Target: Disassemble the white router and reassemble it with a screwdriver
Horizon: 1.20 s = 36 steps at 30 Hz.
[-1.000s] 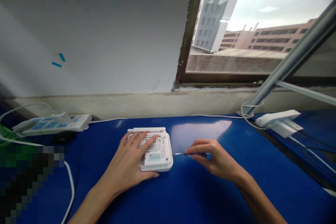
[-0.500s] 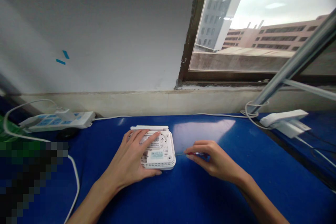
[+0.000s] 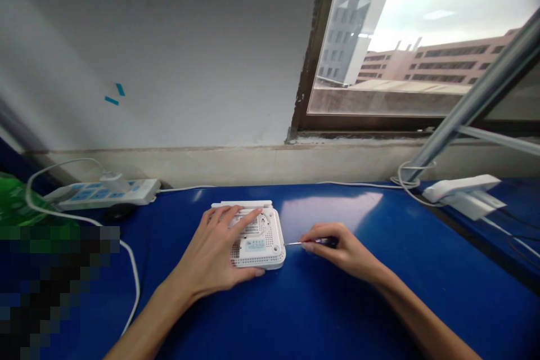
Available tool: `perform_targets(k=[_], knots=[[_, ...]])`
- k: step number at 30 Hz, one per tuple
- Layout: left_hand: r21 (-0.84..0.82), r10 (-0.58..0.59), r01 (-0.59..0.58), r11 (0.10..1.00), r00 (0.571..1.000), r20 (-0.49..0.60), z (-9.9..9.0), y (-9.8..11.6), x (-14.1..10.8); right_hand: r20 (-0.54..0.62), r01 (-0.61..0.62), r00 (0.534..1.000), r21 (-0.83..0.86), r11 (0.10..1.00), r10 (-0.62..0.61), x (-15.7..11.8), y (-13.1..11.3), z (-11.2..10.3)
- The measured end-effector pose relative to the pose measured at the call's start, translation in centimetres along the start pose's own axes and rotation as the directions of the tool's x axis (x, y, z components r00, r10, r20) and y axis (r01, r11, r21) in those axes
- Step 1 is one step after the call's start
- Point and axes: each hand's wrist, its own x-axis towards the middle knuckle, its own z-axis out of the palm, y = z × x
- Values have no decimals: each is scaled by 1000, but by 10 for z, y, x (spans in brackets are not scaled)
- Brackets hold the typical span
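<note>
blue counter [image 3: 346,315] runs along a pale wall [image 3: 169,56] and under a window [image 3: 405,39], with two small blue tape marks [image 3: 115,95] on the wall. a white router [image 3: 264,253] lies right in front of me, its vented underside and label facing up. my left grip [image 3: 206,253] is spread open and pressing down on it, with the fingers across its far half and no clench. my right grip [image 3: 341,250] is pinched shut around a small screwdriver [image 3: 320,242], its thin shaft held level, the tip right at the router's right side; i cannot tell if it touches. off to the left sit a white power strip [image 3: 103,192] with a plug in it and a white cable [image 3: 130,270] curling across the counter. to the right, a white plastic device [image 3: 462,188] rests near a metal rail [image 3: 476,107].
</note>
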Motion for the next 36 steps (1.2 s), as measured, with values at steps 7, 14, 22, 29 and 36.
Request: perform_targets(k=[7,14,22,29,36], knots=[[-13,20,-21,1000,999,-34,-3,-3,-2,-21,4,1000,54,999,-3,1,-1,4],[-2,23,-23,1000,999,-27,-3,-6,-2,-44,-18,999,107,994,23,3,-3,7],[-48,-29,28,998,999,-15,-12,-3,1,-87,-14,995,256,966,38,2,-9,7],[-75,-27,30,997,999,38,-21,1,0,-54,38,998,169,985,-29,0,-22,-1],[-47,89,-84,995,987,131,-25,6,-2,-7,124,992,-162,979,-126,-10,-33,-10]])
